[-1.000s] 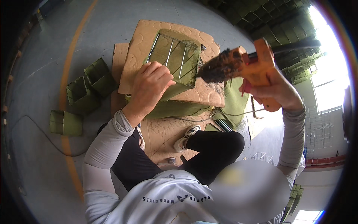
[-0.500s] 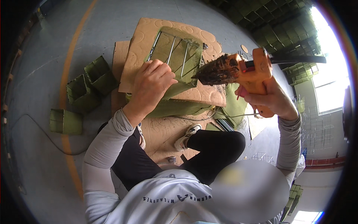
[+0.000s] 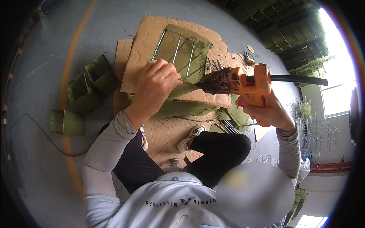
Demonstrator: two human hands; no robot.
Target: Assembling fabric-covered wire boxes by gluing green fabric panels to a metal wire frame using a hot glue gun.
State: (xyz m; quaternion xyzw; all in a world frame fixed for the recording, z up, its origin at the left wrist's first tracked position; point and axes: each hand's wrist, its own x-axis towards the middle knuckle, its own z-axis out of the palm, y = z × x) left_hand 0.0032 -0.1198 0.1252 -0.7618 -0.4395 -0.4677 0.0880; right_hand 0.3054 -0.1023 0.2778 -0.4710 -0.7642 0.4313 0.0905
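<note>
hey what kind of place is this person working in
Likely a craft workshop in a warehouse-like hall: a concrete floor with a painted line, stacks of green leaf boxes along the wall, and a glue gun used over cardboard.

Grey floor (image 3: 114,22) bears cardboard sheets (image 3: 152,34) and green woven boxes (image 3: 91,83).

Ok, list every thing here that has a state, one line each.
left hand: closed, pressing the green strip on the wire frame
right hand: gripping the glue gun
glue gun: raised, crusted nozzle toward the frame
wire frame: tilted, partly wrapped in green
green baskets: finished, on the floor
</note>
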